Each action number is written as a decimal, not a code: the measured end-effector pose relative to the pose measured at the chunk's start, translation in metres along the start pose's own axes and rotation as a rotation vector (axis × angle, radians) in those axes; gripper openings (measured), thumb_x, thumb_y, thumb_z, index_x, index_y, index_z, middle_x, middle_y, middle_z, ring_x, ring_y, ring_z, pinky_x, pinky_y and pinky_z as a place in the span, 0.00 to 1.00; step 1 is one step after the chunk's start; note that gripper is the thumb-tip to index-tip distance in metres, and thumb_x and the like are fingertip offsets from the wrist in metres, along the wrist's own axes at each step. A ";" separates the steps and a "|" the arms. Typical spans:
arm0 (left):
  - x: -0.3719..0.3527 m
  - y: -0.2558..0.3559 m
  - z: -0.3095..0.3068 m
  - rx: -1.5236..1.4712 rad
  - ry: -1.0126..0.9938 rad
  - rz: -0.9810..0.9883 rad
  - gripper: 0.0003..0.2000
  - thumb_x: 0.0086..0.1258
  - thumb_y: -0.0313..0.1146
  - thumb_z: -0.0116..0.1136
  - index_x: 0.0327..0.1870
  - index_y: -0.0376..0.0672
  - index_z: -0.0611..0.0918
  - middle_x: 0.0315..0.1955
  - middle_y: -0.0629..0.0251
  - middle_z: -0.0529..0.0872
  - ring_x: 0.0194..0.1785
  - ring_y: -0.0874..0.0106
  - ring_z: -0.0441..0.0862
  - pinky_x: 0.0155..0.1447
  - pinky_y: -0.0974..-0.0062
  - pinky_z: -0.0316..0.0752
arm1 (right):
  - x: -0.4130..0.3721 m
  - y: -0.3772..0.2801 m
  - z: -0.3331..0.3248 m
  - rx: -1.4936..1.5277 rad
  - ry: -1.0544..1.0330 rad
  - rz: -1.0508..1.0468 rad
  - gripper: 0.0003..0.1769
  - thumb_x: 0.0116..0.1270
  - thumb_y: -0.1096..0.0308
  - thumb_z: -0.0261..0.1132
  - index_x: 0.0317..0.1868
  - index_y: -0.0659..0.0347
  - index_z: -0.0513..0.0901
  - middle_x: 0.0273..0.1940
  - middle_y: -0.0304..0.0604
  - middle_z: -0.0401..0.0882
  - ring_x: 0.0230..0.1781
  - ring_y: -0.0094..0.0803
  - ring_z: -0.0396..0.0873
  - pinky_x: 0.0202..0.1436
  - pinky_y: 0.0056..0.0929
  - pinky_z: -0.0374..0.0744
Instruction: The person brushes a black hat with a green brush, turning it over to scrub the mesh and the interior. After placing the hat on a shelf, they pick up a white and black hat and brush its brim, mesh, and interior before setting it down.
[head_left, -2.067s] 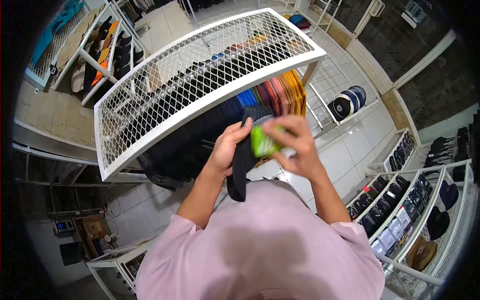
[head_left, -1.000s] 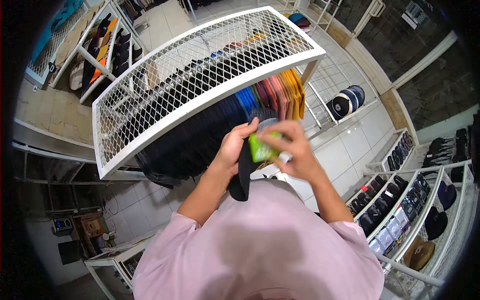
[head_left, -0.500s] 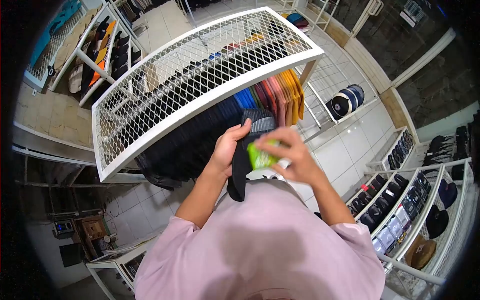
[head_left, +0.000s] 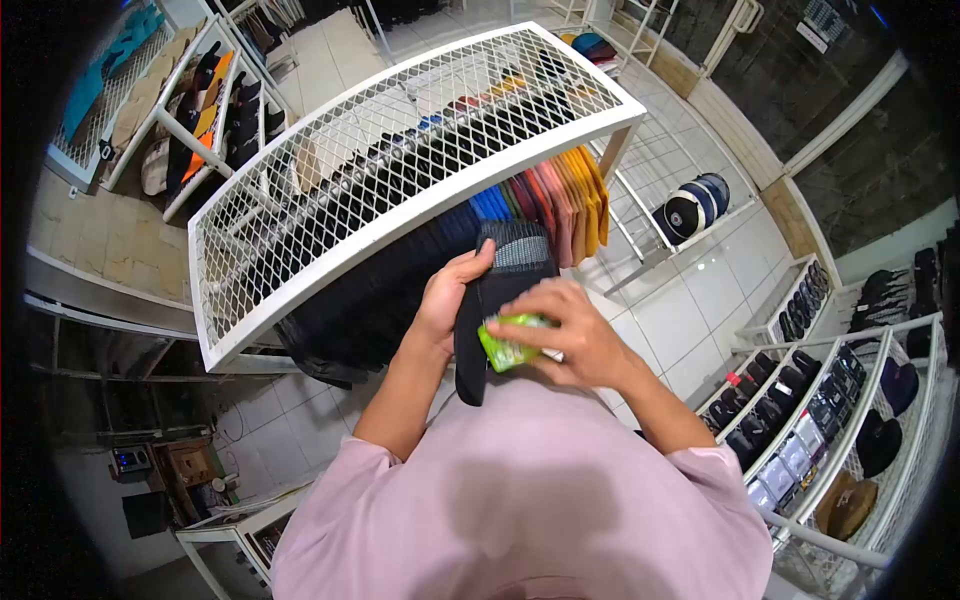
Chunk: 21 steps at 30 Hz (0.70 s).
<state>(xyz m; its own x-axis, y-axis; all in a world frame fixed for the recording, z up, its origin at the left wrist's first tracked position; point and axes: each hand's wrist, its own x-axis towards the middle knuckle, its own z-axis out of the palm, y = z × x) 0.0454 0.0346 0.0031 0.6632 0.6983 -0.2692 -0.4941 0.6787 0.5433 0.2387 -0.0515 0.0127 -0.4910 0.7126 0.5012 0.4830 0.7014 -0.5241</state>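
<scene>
My left hand (head_left: 445,305) grips a black cap (head_left: 515,285) by its left edge, thumb pointing up over the top. The cap has a grey patterned panel, and its dark brim (head_left: 469,360) hangs edge-on toward my shirt. In my right hand (head_left: 575,330) is a small bright green packet (head_left: 507,343), pinched between thumb and fingers. The packet overlaps the cap's lower part, right beside the brim. Motion blurs the right fingers slightly, and they hide part of both things.
Just beyond my hands, a white rack (head_left: 400,215) with a mesh top holds hanging garments (head_left: 565,200), dark to yellow. Shelves of sandals and hats (head_left: 800,415) stand at right. A low wire shelf (head_left: 690,240) carries several caps. Another display rack (head_left: 200,120) is at upper left.
My right hand has moved down and slightly left with the green packet, which now sits lower over the cap. More of the cap's grey panel shows. The left hand keeps its hold.
</scene>
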 end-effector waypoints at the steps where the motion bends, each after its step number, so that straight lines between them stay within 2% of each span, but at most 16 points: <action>1: 0.000 0.003 -0.002 0.007 0.002 -0.001 0.16 0.86 0.40 0.50 0.56 0.35 0.81 0.46 0.55 0.90 0.44 0.67 0.91 0.50 0.68 0.88 | -0.005 0.001 0.002 -0.017 0.010 -0.026 0.36 0.49 0.74 0.76 0.64 0.46 0.87 0.56 0.40 0.83 0.57 0.40 0.79 0.68 0.47 0.72; 3: 0.000 0.003 -0.008 -0.056 0.028 0.020 0.16 0.86 0.39 0.49 0.58 0.35 0.81 0.47 0.55 0.90 0.45 0.66 0.91 0.52 0.68 0.88 | -0.012 0.020 -0.002 -0.043 0.214 0.096 0.36 0.48 0.74 0.77 0.64 0.52 0.86 0.56 0.43 0.83 0.59 0.41 0.78 0.68 0.44 0.73; 5: -0.005 0.010 -0.009 -0.054 -0.002 0.039 0.16 0.86 0.38 0.48 0.60 0.35 0.80 0.50 0.55 0.90 0.48 0.65 0.91 0.56 0.66 0.87 | -0.008 0.034 -0.003 -0.009 0.555 0.370 0.34 0.56 0.72 0.77 0.66 0.62 0.82 0.55 0.51 0.83 0.57 0.44 0.80 0.63 0.39 0.77; 7: -0.013 0.012 -0.005 -0.199 -0.096 0.009 0.16 0.86 0.37 0.48 0.61 0.34 0.80 0.52 0.55 0.89 0.51 0.65 0.90 0.58 0.66 0.87 | -0.005 0.036 0.001 0.076 0.571 0.514 0.32 0.63 0.69 0.76 0.67 0.65 0.80 0.53 0.52 0.83 0.54 0.40 0.81 0.63 0.35 0.76; 8: -0.009 0.011 -0.014 -0.279 -0.253 0.018 0.17 0.87 0.36 0.45 0.63 0.33 0.78 0.57 0.52 0.86 0.57 0.62 0.88 0.64 0.63 0.84 | -0.003 0.029 0.010 0.163 0.642 0.446 0.31 0.65 0.68 0.75 0.68 0.66 0.79 0.52 0.51 0.82 0.54 0.38 0.81 0.62 0.34 0.75; 9: -0.010 0.010 -0.022 -0.273 -0.257 0.019 0.17 0.87 0.36 0.45 0.63 0.33 0.78 0.57 0.52 0.86 0.57 0.62 0.88 0.64 0.63 0.84 | -0.004 0.021 0.019 0.253 0.708 0.377 0.31 0.67 0.67 0.74 0.69 0.66 0.78 0.51 0.51 0.82 0.54 0.36 0.80 0.62 0.33 0.75; 11: -0.019 0.016 -0.011 -0.276 -0.259 0.042 0.19 0.88 0.35 0.41 0.67 0.32 0.76 0.61 0.49 0.84 0.62 0.59 0.85 0.69 0.59 0.80 | -0.005 0.024 0.019 0.356 0.733 0.352 0.31 0.69 0.66 0.72 0.70 0.69 0.76 0.50 0.50 0.82 0.53 0.35 0.81 0.62 0.32 0.75; 12: -0.018 0.012 -0.014 -0.312 -0.339 0.054 0.20 0.88 0.35 0.39 0.70 0.31 0.73 0.64 0.47 0.82 0.65 0.56 0.83 0.72 0.57 0.77 | -0.004 0.029 0.015 0.321 0.664 0.362 0.31 0.70 0.66 0.71 0.70 0.69 0.77 0.51 0.50 0.82 0.53 0.35 0.81 0.62 0.32 0.75; 13: -0.016 0.009 -0.019 -0.314 -0.339 0.049 0.20 0.88 0.35 0.39 0.70 0.31 0.73 0.64 0.47 0.82 0.65 0.56 0.83 0.72 0.57 0.77 | -0.003 0.034 0.011 0.286 0.594 0.373 0.30 0.71 0.66 0.71 0.69 0.70 0.77 0.52 0.49 0.83 0.54 0.35 0.81 0.63 0.32 0.75; 14: -0.015 0.008 -0.023 -0.319 -0.267 0.038 0.21 0.88 0.36 0.40 0.71 0.30 0.73 0.64 0.45 0.82 0.65 0.54 0.83 0.72 0.54 0.77 | -0.003 0.042 0.014 0.270 0.546 0.483 0.28 0.72 0.67 0.70 0.69 0.69 0.77 0.53 0.49 0.83 0.54 0.35 0.81 0.63 0.32 0.75; 15: -0.013 0.009 -0.025 -0.319 -0.197 0.030 0.22 0.87 0.37 0.41 0.71 0.29 0.73 0.64 0.43 0.82 0.64 0.52 0.84 0.72 0.51 0.77 | -0.003 0.044 0.014 0.269 0.549 0.481 0.28 0.72 0.67 0.70 0.69 0.69 0.77 0.53 0.49 0.83 0.54 0.35 0.81 0.63 0.32 0.75; 16: -0.015 0.011 -0.022 -0.316 -0.200 0.033 0.22 0.87 0.37 0.41 0.71 0.29 0.73 0.64 0.43 0.82 0.64 0.52 0.84 0.72 0.51 0.77 | 0.002 0.043 0.011 0.355 0.667 0.503 0.28 0.72 0.67 0.70 0.68 0.68 0.78 0.53 0.49 0.83 0.54 0.35 0.81 0.63 0.32 0.76; 18: -0.021 0.016 -0.013 -0.299 -0.172 0.195 0.23 0.87 0.39 0.41 0.72 0.31 0.72 0.64 0.43 0.81 0.64 0.52 0.83 0.72 0.51 0.77 | 0.013 0.032 0.008 0.572 0.861 0.461 0.28 0.70 0.66 0.73 0.68 0.66 0.79 0.53 0.50 0.83 0.54 0.37 0.82 0.62 0.34 0.76; 19: -0.023 0.017 -0.013 -0.303 -0.167 0.207 0.23 0.87 0.39 0.41 0.72 0.31 0.72 0.64 0.43 0.81 0.64 0.52 0.83 0.72 0.51 0.77 | 0.021 0.024 0.005 0.578 0.849 0.458 0.28 0.70 0.66 0.73 0.68 0.66 0.79 0.53 0.50 0.83 0.54 0.37 0.82 0.62 0.34 0.76; 21: -0.029 0.021 -0.016 -0.300 -0.313 0.170 0.22 0.88 0.39 0.40 0.72 0.31 0.72 0.65 0.44 0.81 0.65 0.52 0.83 0.72 0.51 0.77 | 0.033 0.013 0.006 0.235 0.597 0.264 0.30 0.67 0.66 0.75 0.67 0.66 0.79 0.52 0.51 0.83 0.53 0.39 0.82 0.62 0.35 0.77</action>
<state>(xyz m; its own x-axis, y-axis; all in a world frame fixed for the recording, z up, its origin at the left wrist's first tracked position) 0.0067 0.0326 0.0094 0.6737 0.7344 0.0822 -0.7207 0.6283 0.2930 0.2250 -0.0192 0.0182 0.1369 0.7925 0.5943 0.3290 0.5295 -0.7819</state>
